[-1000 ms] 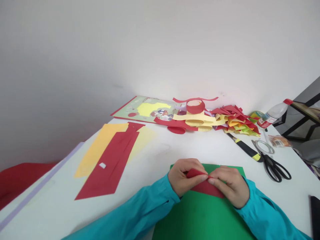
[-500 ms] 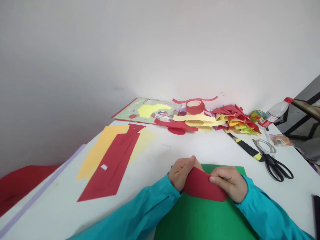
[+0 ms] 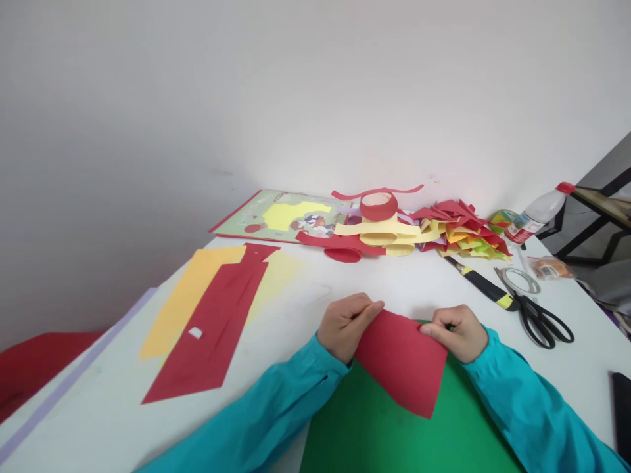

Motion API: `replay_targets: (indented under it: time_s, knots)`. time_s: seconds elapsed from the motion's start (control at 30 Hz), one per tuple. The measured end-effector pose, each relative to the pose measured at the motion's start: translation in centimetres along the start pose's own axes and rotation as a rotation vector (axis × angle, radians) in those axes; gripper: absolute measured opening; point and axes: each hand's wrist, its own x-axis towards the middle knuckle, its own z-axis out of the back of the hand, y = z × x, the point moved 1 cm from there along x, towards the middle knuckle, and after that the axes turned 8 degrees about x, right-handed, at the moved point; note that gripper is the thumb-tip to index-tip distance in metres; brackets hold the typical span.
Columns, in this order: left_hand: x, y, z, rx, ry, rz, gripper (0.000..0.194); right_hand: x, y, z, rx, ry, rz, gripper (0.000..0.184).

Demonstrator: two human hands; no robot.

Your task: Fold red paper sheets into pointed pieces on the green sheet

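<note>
A piece of red paper point(image 3: 401, 361) hangs between my two hands, tilted, its lower corner pointing down and right. My left hand point(image 3: 348, 325) pinches its upper left corner, thumb on top. At the upper right edge my right hand point(image 3: 458, 334) grips it between thumb and bent fingers. Beneath the paper and my right forearm lies a large green sheet point(image 3: 384, 433) on the white table point(image 3: 276, 407). The fingertips behind the red paper are hidden.
Cut red paper point(image 3: 211, 328) lies over orange paper point(image 3: 172, 302) at left. Along the wall are a picture book point(image 3: 246, 220), paper rings and strips point(image 3: 377, 226), and a heap of folded paper point(image 3: 458, 230). To the right are a bottle point(image 3: 537, 213), a utility knife point(image 3: 486, 286), scissors point(image 3: 545, 322) and tape point(image 3: 522, 281).
The red paper has swung into fuller view, its lower edge dropping. Both hands have risen slightly and moved a little further apart, still holding it. The view has shifted slightly.
</note>
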Motion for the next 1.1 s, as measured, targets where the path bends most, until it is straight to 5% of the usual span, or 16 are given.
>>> replay_targets:
  time_s: [0.2, 0.43, 0.73, 1.1]
  knots:
    - [0.3, 2.7, -1.4, 0.038, 0.018, 0.211, 0.045, 0.9, -1.8, 0.6, -0.042, -0.131, -0.092, 0.061]
    - [0.4, 3.1, -2.1, 0.128, 0.041, 0.195, 0.043, 1.4, -3.6, 1.3, -0.218, -0.242, -0.154, 0.062]
    - [0.3, 4.0, -2.8, -0.101, 0.078, 0.414, 0.038, 1.5, -4.4, 1.6, -0.16, -0.275, -0.241, 0.062]
    - [-0.2, 3.8, -3.1, -0.244, 0.243, 0.4, 0.05, 1.6, -4.5, 1.9, -0.26, -0.422, -0.29, 0.063]
